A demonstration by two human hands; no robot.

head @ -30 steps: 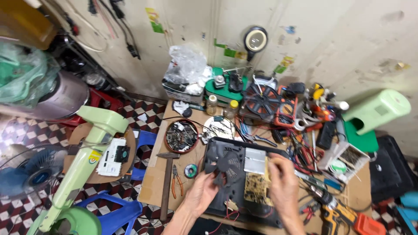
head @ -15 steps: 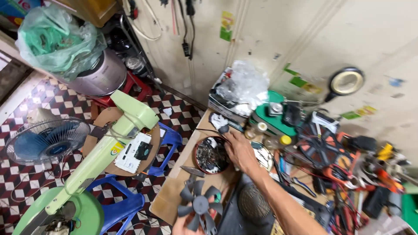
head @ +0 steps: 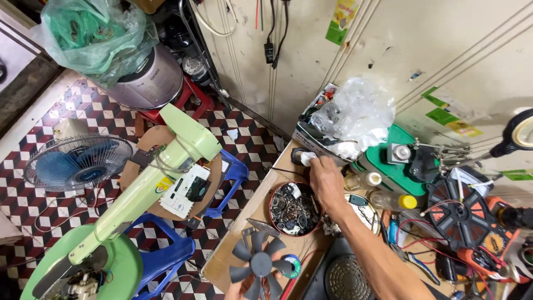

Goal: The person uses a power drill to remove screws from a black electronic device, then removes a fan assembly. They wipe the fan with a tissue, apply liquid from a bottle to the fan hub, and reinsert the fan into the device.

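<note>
My left hand (head: 242,286) is at the bottom edge, holding a black fan blade (head: 259,261) from below over the workbench's (head: 233,250) front corner. My right hand (head: 325,180) reaches across a round tin of small parts (head: 292,209) to the back of the bench. Its fingertips are closed on a small white object (head: 308,159) beside a dark round thing. What the white object is cannot be made out. My right forearm runs down to the lower right.
A clear plastic bag (head: 358,111) lies on a box behind my right hand, next to a green case (head: 383,158). A yellow-capped bottle (head: 391,201), a black reel (head: 458,214) and tools crowd the right. Left of the bench are a green fan stand (head: 150,183), a blue stool (head: 166,255) and a floor fan (head: 78,164).
My right hand moved from the tin's far rim farther back onto the white object. The fan blade stays in my left hand. The view has closed in slightly.
</note>
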